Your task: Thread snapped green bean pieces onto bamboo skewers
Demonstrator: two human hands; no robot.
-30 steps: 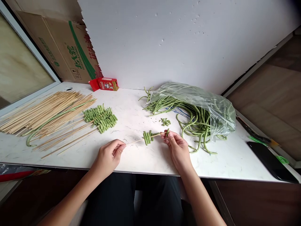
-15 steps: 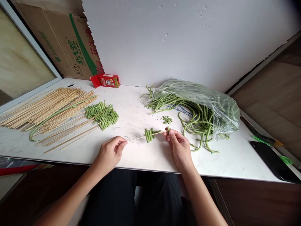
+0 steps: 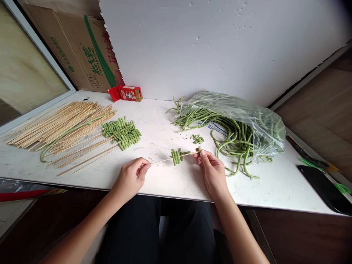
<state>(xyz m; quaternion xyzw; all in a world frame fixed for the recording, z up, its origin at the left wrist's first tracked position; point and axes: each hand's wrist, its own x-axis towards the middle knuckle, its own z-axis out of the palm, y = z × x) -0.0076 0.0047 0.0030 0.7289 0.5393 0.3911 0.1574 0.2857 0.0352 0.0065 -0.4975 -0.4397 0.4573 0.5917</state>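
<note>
My left hand (image 3: 135, 173) pinches one end of a thin bamboo skewer (image 3: 161, 161), which runs to the right above the white table. At the skewer's other end, my right hand (image 3: 211, 165) is closed on a short piece of green bean (image 3: 199, 150); the skewer tip meets this piece, though I cannot tell how deep it goes. Several cut bean pieces (image 3: 176, 157) lie between my hands, behind or under the skewer. To the left, finished-looking rows of bean pieces (image 3: 123, 134) sit on skewers laid side by side.
Many bare skewers (image 3: 68, 121) and one long bean (image 3: 59, 137) lie at the left. Small bean ends (image 3: 197, 139) are piled behind my right hand. A plastic bag (image 3: 264, 124) of long beans (image 3: 239, 143) stands right. A red box (image 3: 131, 93) is behind; a black phone (image 3: 321, 187) lies far right.
The whole view has shifted slightly, moving the table things a little to the right in the picture. Both hands keep their grips, and the skewer stays between them.
</note>
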